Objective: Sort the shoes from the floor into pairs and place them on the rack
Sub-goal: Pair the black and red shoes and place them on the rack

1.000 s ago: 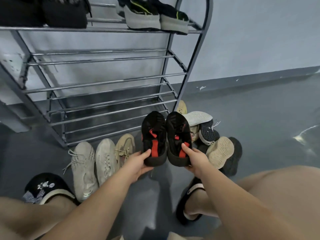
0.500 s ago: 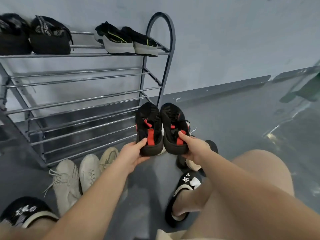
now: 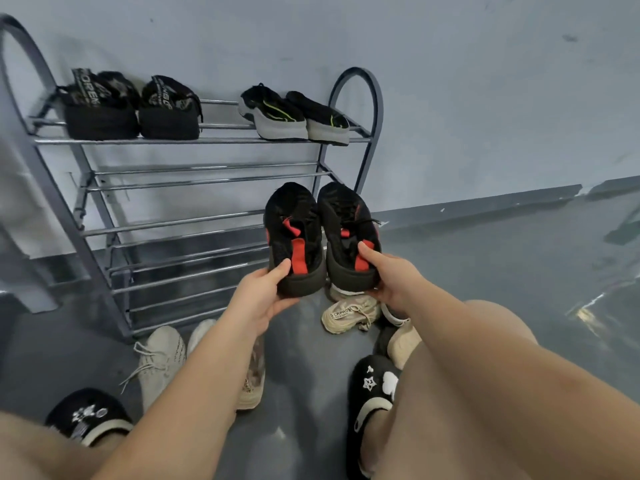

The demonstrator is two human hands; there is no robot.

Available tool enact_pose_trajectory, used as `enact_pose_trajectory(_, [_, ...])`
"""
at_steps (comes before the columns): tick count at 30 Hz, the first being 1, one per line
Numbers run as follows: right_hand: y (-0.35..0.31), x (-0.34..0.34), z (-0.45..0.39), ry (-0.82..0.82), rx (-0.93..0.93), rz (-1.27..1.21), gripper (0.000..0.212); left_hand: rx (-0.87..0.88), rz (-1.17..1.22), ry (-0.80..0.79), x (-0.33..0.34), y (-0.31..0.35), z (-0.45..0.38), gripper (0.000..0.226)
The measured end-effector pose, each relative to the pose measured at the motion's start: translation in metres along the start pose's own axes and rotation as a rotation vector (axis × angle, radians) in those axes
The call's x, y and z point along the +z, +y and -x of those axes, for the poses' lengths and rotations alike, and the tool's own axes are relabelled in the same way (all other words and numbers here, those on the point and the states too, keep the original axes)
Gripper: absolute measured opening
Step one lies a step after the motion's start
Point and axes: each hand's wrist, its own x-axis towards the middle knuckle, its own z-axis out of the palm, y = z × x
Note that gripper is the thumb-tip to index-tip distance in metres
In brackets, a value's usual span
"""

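Observation:
I hold a pair of black sneakers with red heel tabs side by side in the air, in front of the grey metal shoe rack (image 3: 207, 141). My left hand (image 3: 263, 292) grips the heel of the left black shoe (image 3: 294, 233). My right hand (image 3: 391, 275) grips the heel of the right black shoe (image 3: 346, 223). The toes point toward the rack's middle shelves. Two black pairs stand on the top shelf: bulky black shoes (image 3: 131, 109) at left, black shoes with grey soles (image 3: 294, 116) at right.
Beige sneakers lie on the floor: one (image 3: 161, 358) below the rack's front, another (image 3: 349, 311) under the held pair, more hidden behind my arms. My feet wear black slippers (image 3: 372, 386). The grey wall and skirting stand behind the rack.
The pair in my hands has risen from near the floor pile to the height of the rack's lower-middle shelves. The view has tilted up and shifted, showing the whole top shelf.

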Motion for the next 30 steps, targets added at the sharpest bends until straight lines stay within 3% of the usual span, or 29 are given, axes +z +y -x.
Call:
enact_pose_trajectory(5, [-0.004, 0.045, -0.023, -0.101, 0.017, 0.004, 0.028, 0.039, 0.042, 0.108, -0.029, 0.023, -0.004, 0.018])
enact_pose_trajectory(14, [-0.015, 0.159, -0.066, -0.322, 0.059, 0.078, 0.017, 0.165, 0.024, 0.367, -0.104, 0.07, -0.026, 0.026])
enact_pose_trajectory(17, [-0.021, 0.187, -0.079, -0.362, 0.057, 0.096, 0.019, 0.205, 0.045, 0.429, -0.118, 0.085, -0.037, 0.015])
enact_pose_trajectory(23, [-0.022, 0.222, -0.103, -0.346, 0.026, 0.04, 0.045, 0.194, 0.097, 0.472, -0.14, 0.102, -0.065, 0.05])
enact_pose_trajectory(27, [-0.02, 0.245, -0.112, -0.369, -0.039, 0.085, 0.024, 0.226, 0.092, 0.56, -0.157, 0.109, -0.081, 0.048])
enact_pose_trajectory(30, [-0.02, 0.257, -0.114, -0.376, -0.035, 0.022, 0.021, 0.274, 0.057, 0.615, -0.164, 0.107, -0.089, 0.041])
